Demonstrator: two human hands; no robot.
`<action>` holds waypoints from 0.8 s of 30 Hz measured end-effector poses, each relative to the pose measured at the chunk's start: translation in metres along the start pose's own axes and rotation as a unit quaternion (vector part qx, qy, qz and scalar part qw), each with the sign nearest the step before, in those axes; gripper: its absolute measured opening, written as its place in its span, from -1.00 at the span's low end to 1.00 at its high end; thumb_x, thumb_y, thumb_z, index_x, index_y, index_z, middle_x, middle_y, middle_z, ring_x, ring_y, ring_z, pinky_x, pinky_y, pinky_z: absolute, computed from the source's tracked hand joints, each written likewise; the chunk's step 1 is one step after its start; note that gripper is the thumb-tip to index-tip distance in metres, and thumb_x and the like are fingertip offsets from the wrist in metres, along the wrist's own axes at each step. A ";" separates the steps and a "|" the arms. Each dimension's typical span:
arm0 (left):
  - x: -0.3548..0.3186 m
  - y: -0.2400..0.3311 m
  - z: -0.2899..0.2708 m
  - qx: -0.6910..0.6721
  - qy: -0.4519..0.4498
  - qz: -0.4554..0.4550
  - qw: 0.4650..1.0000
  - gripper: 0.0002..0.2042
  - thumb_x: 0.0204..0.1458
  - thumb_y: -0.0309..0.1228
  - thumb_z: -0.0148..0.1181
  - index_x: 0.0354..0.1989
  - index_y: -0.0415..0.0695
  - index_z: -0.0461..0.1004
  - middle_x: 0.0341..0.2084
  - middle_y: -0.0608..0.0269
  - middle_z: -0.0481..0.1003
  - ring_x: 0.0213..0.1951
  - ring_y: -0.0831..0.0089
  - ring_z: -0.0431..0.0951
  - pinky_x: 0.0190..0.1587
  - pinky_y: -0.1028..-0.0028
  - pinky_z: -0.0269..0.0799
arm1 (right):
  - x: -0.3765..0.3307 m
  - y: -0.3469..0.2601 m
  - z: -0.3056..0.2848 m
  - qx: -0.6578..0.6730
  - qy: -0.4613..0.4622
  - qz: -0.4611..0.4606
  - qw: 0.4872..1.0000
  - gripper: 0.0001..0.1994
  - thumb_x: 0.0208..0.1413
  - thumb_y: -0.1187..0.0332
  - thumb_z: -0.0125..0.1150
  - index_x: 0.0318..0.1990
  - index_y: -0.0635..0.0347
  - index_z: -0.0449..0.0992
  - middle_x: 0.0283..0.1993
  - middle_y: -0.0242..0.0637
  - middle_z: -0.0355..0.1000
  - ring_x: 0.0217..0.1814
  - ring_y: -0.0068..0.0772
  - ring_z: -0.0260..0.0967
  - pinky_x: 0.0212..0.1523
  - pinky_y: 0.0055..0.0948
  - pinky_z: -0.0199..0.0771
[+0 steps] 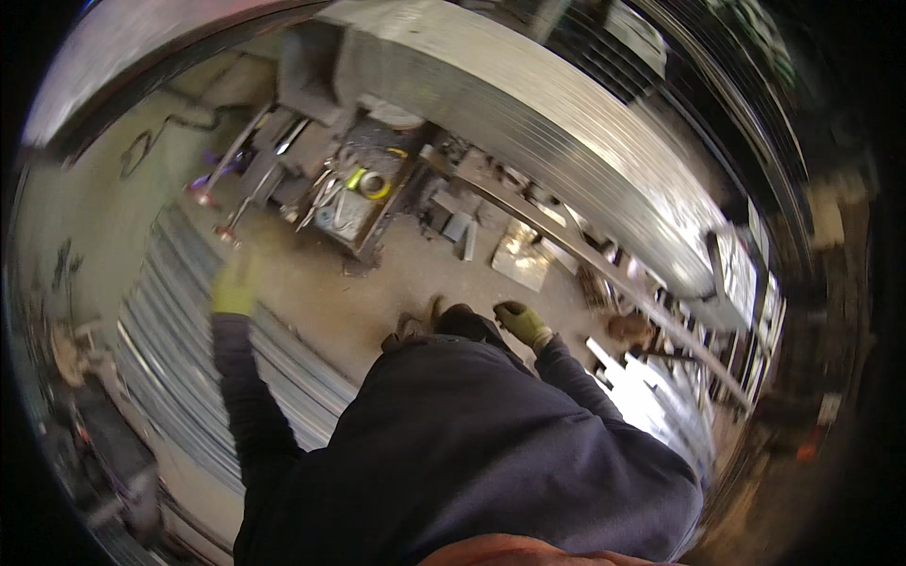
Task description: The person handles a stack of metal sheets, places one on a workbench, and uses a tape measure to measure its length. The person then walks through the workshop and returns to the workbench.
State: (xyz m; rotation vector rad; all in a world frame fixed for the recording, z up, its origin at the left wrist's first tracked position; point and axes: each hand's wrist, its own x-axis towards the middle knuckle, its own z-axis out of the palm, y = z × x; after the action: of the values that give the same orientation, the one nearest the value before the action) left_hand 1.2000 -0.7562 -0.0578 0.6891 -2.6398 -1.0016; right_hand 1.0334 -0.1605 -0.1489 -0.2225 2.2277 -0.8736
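My left hand [236,285], in a yellow-green glove, reaches out over the left side, above a stack of long grey ribbed metal profiles [212,349]. Motion smears its fingers, so their pose and anything in them cannot be made out. Just beyond them is the reddish end of a metal rod or clamp [225,233] at the edge of a work table. My right hand [522,323], gloved alike with dark fingertips, hangs low beside my body. Its fingers are curled in, and nothing shows in them.
Ahead stands a small work table [344,222] with hand tools and a yellow tape roll [374,185]. A long bundle of shiny metal profiles [528,104] runs from the top toward the right, above a rail [604,269]. Metal offcuts [458,226] and a flat sheet [522,255] lie on the floor.
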 end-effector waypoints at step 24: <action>-0.397 0.002 0.247 -0.352 0.086 -0.506 0.783 -0.61 0.21 -0.14 0.24 0.00 -0.22 0.60 -0.27 0.20 0.63 -0.27 0.41 0.55 -0.16 0.37 0.49 | 0.159 -0.098 0.054 0.003 -0.326 -0.021 0.945 -0.59 0.30 0.05 0.16 0.07 0.20 0.53 -0.19 -0.33 0.54 -0.34 -0.49 0.48 -0.36 -0.49 0.46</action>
State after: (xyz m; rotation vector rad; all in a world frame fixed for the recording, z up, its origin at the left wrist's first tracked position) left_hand 1.4496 -0.4154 -0.2589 1.8822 -1.3660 -1.8673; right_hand 0.9454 -0.3254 -0.2026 -0.4816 1.6042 -0.6975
